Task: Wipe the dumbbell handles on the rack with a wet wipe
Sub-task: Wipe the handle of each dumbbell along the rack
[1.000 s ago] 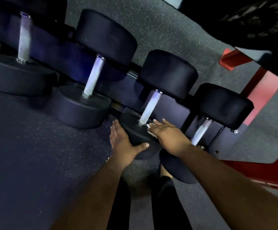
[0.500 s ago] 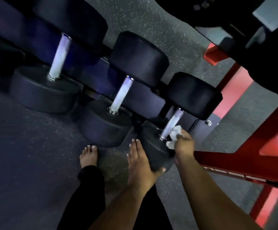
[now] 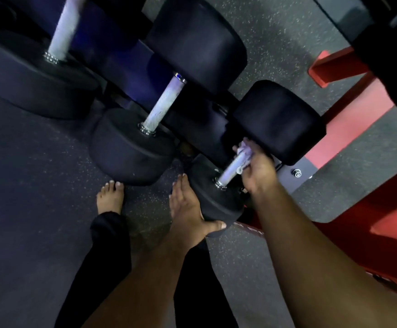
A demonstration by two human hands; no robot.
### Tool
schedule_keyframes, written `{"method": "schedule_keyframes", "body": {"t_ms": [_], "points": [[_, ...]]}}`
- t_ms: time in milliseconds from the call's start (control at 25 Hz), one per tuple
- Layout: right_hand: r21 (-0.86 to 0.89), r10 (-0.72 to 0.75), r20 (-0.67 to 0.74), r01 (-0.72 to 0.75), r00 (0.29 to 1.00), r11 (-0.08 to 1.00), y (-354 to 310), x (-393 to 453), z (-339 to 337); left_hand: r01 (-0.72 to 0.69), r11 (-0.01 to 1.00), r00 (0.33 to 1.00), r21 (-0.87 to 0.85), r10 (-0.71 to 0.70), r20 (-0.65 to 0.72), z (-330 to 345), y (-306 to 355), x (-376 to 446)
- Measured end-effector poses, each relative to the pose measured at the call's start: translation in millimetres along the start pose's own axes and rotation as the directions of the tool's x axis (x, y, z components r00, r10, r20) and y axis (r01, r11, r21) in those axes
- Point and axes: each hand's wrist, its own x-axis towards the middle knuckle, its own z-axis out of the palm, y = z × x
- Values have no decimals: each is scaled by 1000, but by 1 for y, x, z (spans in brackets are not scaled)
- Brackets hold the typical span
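Note:
Three black dumbbells lie in a row on a low dark rack (image 3: 131, 65). My right hand (image 3: 257, 170) grips the white wet wipe (image 3: 243, 153) wrapped round the upper part of the rightmost dumbbell's metal handle (image 3: 228, 172). My left hand (image 3: 188, 209) rests flat against the near head (image 3: 214, 202) of that same dumbbell, fingers straight, thumb under its lower edge. The middle dumbbell's handle (image 3: 163, 105) and the left dumbbell's handle (image 3: 62, 31) stand bare.
A red steel frame (image 3: 349, 129) runs along the right side, close to the rightmost dumbbell. My bare foot (image 3: 111, 200) and black trouser legs stand on the speckled rubber floor (image 3: 31, 209) in front of the rack.
My right hand with the wipe has slid up the rightmost handle, from its lower end toward the far head. My left hand stays on the near head. The view moved closer.

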Motion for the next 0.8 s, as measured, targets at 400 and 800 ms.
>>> {"method": "schedule_keyframes", "body": {"t_ms": [400,800], "points": [[-392,-122,89,147,989,908,19,-22,-8,11,1000,1000,-22,-11,25,-7,4,-3],[-644,-274,741,534,613,-548,-21,-52,-29,6,999,997,-50,-2,79,-11,4,-5]]}}
